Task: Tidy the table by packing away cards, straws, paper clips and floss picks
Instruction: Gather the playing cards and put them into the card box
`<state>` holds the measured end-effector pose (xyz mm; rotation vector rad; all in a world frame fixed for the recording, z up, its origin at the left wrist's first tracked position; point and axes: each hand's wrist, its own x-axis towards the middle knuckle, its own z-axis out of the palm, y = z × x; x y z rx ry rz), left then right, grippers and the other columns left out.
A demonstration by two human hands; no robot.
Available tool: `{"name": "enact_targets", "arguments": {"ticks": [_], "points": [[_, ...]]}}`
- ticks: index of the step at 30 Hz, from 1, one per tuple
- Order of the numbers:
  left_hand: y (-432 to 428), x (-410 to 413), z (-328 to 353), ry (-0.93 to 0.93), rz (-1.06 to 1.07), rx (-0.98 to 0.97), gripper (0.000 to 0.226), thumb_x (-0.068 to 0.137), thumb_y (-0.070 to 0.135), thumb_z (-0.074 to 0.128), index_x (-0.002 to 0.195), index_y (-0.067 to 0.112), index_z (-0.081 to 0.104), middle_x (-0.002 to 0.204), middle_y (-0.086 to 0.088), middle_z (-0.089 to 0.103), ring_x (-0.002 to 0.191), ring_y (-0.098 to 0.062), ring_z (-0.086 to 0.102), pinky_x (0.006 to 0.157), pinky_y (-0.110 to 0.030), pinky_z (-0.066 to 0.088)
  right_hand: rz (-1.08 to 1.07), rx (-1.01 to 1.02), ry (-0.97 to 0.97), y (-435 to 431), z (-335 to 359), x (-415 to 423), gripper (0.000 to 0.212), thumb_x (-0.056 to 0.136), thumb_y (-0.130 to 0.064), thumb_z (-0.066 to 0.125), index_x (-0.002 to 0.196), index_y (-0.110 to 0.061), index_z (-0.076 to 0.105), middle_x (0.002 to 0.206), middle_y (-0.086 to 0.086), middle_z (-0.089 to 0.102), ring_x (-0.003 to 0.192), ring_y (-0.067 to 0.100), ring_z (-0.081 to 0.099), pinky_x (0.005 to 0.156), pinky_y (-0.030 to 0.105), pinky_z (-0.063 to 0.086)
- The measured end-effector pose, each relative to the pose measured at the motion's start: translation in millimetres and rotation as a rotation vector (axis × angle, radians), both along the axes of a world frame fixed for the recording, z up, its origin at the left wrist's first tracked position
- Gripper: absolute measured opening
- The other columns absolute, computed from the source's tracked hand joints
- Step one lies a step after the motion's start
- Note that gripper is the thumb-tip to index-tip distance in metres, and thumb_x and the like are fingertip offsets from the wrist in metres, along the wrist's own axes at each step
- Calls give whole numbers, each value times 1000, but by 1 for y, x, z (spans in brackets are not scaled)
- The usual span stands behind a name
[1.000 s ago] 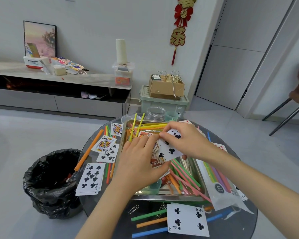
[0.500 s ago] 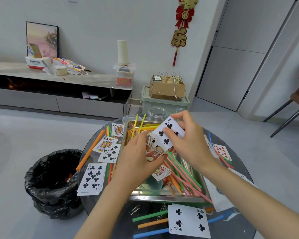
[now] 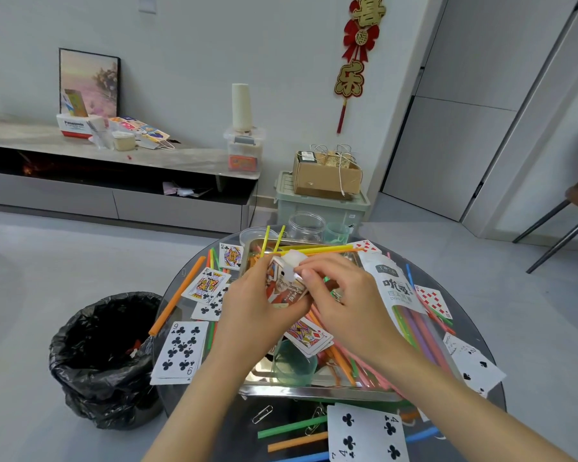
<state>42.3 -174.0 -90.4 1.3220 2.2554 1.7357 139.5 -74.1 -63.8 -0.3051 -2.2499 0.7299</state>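
While the left hand (image 3: 257,316) curls round a red card box (image 3: 285,290), thumb on its printed face, the right hand (image 3: 346,296) pinches a blurred white card (image 3: 292,264) at the box's top end, fingertips closed on it. Both are held above the middle of the metal tray (image 3: 314,392), over pink and orange straws (image 3: 342,358), a jack card (image 3: 308,335) and a green cup (image 3: 292,365). A pouch of straws (image 3: 394,286) lies just beside the right wrist. At the glass table's (image 3: 234,425) left rim a nine of clubs (image 3: 181,351) sits near the black-bagged bin (image 3: 104,358). Nearer, a paper clip (image 3: 262,414), loose straws and a four of clubs (image 3: 367,435) lie at the front edge.
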Motion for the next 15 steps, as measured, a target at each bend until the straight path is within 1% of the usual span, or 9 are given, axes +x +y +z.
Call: {"name": "enact_targets", "arguments": {"ticks": [2,4,6,8,9,11,13,14,15], "points": [[0,-3,-3,38,14,-38,39,69,43,69,105,39,53,83,17,66,73,4,62,62,-17,49,25,-12,-52,0,0,1,17,93,-21,58,101,-16,72,102,-9,62,100,-1,54,81,11,44],[-2,-7,-5,50,21,-71,44,70,48,68,109,43,49,85,19,65,75,5,61,64,-20,50,46,-32,-131,0,2,2,20,93,-23,57,108,-19,71,106,-11,59,102,-3,51,81,10,42],[-4,-10,-6,39,34,-97,53,71,51,69,118,42,45,89,16,65,77,1,62,66,-26,53,18,-73,-149,4,6,3,23,95,-24,54,113,-21,68,107,-12,58,99,-4,52,77,8,42],[-9,-15,-7,68,73,-140,69,72,49,71,129,37,34,95,14,63,78,-7,63,67,-32,54,-56,-123,-144,11,10,4,23,96,-24,52,113,-22,66,105,-15,59,93,-5,53,73,6,42],[-11,-18,-6,98,94,-160,71,74,46,72,129,36,29,94,14,61,76,-9,62,66,-32,54,-92,-146,-151,16,10,4,21,95,-23,52,111,-22,66,101,-17,60,90,-7,54,72,6,42],[-17,-24,-5,148,124,-222,66,76,42,72,122,35,26,83,17,56,69,-5,58,56,-25,49,-129,-161,-231,26,6,5,18,95,-21,54,106,-20,67,92,-20,60,85,-7,55,69,4,41],[-22,-30,-4,165,150,-302,53,78,45,69,112,34,30,76,18,52,65,1,52,52,-17,37,-115,-132,-436,33,-4,4,18,94,-21,54,106,-18,68,94,-15,62,85,-1,56,69,5,40],[-23,-33,-4,167,157,-330,48,78,47,68,107,34,32,75,16,52,65,0,52,52,-17,34,-99,-105,-549,35,-10,3,19,94,-22,54,108,-17,67,98,-10,64,88,3,57,71,6,41],[-24,-35,-4,170,158,-344,44,78,49,67,102,33,34,76,15,54,65,-2,53,53,-18,35,-88,-79,-642,37,-17,2,20,94,-24,55,108,-16,67,102,-6,66,90,6,57,75,13,45]]}}
